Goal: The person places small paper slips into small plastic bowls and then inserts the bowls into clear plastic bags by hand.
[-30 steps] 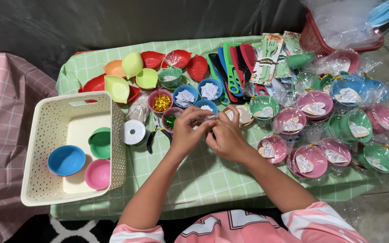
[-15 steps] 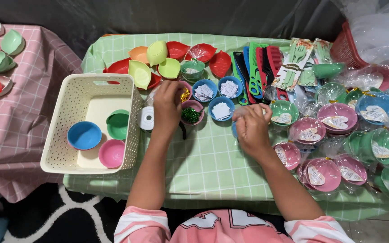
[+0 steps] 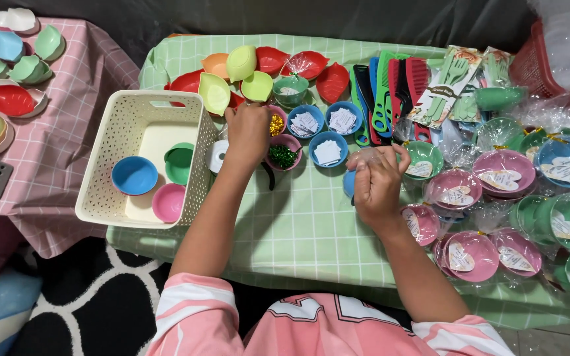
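Head view: the left hand (image 3: 248, 134), fingers curled together, reaches at twelve o'clock over the small bowl of gold bits (image 3: 276, 123), just at its three o'clock. The right hand (image 3: 375, 183) pinches clear wrap (image 3: 369, 157) over a blue bowl (image 3: 349, 183).

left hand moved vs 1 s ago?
Yes. The left hand left the right hand and went toward the white basket.
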